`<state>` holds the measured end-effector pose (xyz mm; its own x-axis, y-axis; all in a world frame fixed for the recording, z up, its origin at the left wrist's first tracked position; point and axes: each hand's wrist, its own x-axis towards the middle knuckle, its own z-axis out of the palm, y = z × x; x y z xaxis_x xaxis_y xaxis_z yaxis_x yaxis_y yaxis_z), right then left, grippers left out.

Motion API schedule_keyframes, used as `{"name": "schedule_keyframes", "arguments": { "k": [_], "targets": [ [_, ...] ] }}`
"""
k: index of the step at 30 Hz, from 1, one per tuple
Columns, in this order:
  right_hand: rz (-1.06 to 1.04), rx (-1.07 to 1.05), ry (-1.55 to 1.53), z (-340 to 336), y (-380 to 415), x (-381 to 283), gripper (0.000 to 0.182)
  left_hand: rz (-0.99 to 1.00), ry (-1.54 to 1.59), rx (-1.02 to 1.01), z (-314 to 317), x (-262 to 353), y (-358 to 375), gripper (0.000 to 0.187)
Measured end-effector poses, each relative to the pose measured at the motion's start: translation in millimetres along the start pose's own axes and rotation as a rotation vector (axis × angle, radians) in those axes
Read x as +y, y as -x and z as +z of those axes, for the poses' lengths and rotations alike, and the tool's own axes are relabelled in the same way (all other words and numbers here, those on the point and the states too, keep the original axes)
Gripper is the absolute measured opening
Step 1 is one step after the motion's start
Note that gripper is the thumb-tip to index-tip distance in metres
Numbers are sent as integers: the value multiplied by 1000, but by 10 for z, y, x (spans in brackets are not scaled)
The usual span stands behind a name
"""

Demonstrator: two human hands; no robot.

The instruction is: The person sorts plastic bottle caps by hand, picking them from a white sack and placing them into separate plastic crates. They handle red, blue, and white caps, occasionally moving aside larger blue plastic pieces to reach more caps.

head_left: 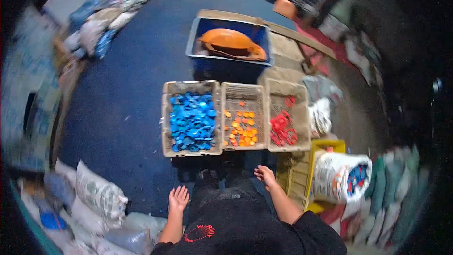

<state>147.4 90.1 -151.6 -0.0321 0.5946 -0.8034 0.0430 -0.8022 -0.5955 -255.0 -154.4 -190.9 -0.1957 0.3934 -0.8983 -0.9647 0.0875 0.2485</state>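
Note:
My left hand [179, 199] is held out with its fingers spread, holding nothing, just below the crate of blue caps [192, 122]. On the other side of my body, my right hand [265, 176] is also empty, fingers apart and slightly curled, below the crate with red pieces [282, 130]. Between those two crates stands a third beige crate [243, 95] with loose orange and yellow caps [245, 132]. Neither hand touches a crate. The crates stand side by side in a row in front of me.
Behind the row is a dark blue bin [231, 68] with an orange container [226, 40] in it. At right are a yellow crate [299, 174] and an open white sack [337, 174] of mixed caps. Full sacks [99, 191] lie at left; a wooden plank [302, 38] lies behind.

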Motion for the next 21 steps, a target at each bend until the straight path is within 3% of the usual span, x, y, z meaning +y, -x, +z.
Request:
{"name": "schedule_keyframes", "arguments": {
  "k": [2,4,6,8,10,12,13,14,16,18,21],
  "targets": [
    [-90,139,157,-514,110,676,35,-122,-120,81,-33,-111,-179,57],
    [-108,285,296,-972,251,1421,33,-172,-379,-5,122,-112,-444,52],
    [-14,420,455,-1170,710,1822,35,-150,-705,-138,442,-55,-738,51],
    [65,535,609,-1371,1074,2296,34,1,-962,-221,862,-56,-1082,44],
    [198,589,538,-1533,1395,2800,35,86,-1177,-272,1412,-94,-1158,43],
    [327,560,377,-1587,1600,3110,34,140,-1185,-322,1920,-267,-921,45],
    [385,511,256,-1614,1702,3200,32,71,-1259,-383,2142,-353,-1031,39],
    [433,459,136,-1666,1761,3259,31,237,-1420,-491,2256,-513,-1079,37],
    [198,544,44,-1760,1470,4160,32,598,-1693,-723,2581,-908,-911,33],
    [-64,494,-140,-1989,1047,5186,32,526,-1738,-823,2826,-1434,-934,28],
    [-127,738,46,-2264,1441,4436,29,490,-1785,-1016,3116,-2395,-616,27]
  ]
}}
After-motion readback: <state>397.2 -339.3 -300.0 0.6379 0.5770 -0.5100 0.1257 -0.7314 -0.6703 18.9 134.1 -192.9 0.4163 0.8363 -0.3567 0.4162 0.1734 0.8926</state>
